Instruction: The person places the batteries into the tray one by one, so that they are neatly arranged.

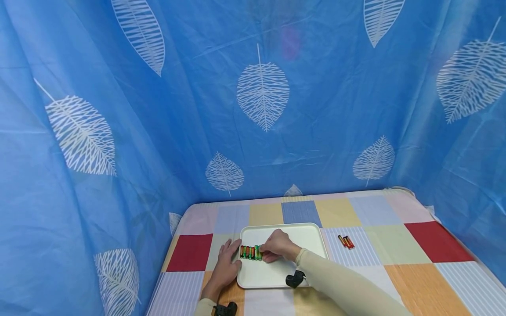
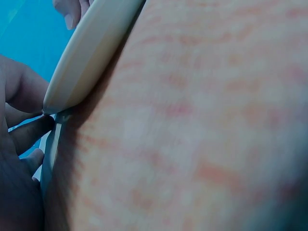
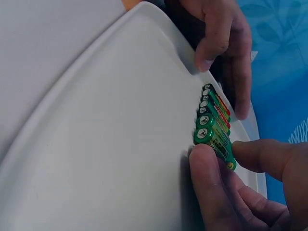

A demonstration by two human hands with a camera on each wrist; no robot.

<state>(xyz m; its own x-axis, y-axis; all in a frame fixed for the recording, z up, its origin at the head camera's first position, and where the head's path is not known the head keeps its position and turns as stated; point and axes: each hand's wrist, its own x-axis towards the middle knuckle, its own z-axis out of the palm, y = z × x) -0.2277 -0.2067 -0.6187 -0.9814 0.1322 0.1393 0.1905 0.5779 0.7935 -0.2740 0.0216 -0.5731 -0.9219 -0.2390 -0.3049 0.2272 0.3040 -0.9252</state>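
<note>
On the white tray (image 1: 272, 276) a row of several green, red and black batteries (image 1: 247, 252) lies side by side near the left rim. My right hand (image 1: 280, 245) pinches the green battery (image 3: 215, 143) at the right end of this row between thumb and forefinger, touching or nearly touching its neighbour. The left hand (image 1: 227, 264) rests at the tray's left edge with its fingers spread along the rim. In the left wrist view, fingers (image 2: 30, 134) of that hand touch the tray's corner; the batteries are hidden there.
Several loose red and black batteries (image 1: 346, 242) lie on the patchwork tablecloth (image 1: 403, 281), right of the tray. A blue curtain (image 1: 316, 109) with white leaf prints hangs behind the table and along both sides.
</note>
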